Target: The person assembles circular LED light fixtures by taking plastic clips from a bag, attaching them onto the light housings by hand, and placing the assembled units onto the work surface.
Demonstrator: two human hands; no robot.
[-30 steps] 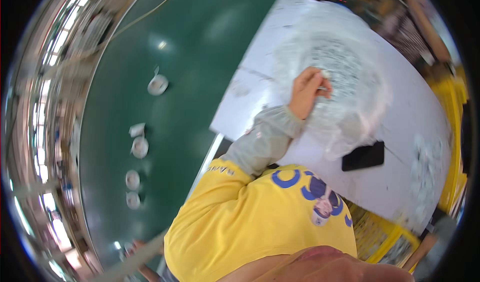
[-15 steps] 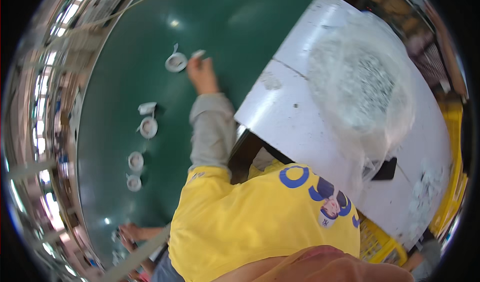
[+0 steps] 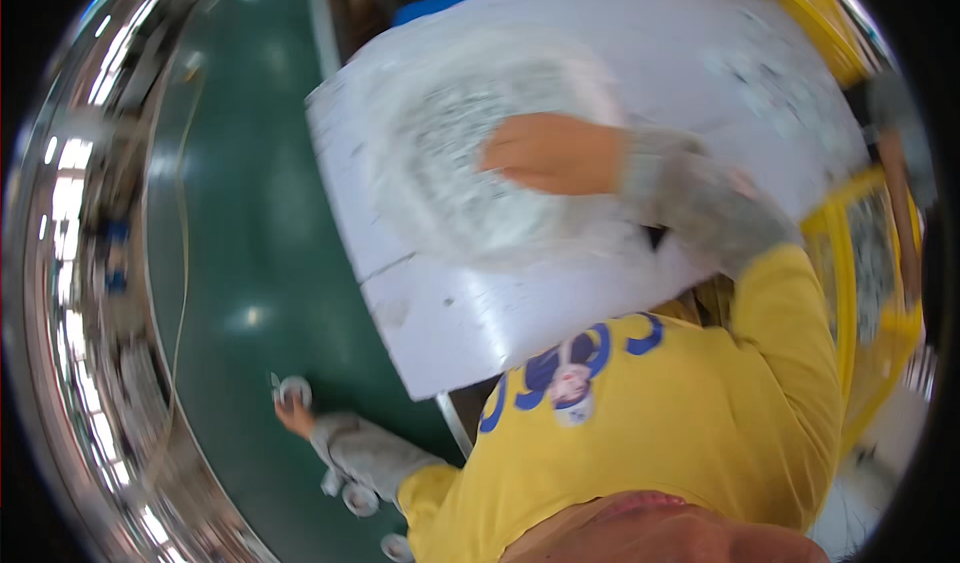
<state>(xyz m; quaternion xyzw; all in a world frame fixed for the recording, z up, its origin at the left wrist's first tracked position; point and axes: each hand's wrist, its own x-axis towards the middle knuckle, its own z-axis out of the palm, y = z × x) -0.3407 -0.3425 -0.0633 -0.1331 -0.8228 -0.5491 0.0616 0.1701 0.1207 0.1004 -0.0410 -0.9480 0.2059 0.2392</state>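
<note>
White round part at left hand fingertips, green belt.

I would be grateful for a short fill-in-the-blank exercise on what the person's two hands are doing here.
1. The right hand rests on a clear bag of small parts lying on the ____ table.
2. The left hand touches a small white round piece on the ____ belt surface.
3. The person's shirt is ____, with grey sleeve covers on both forearms.

Missing words: white; green; yellow
</note>
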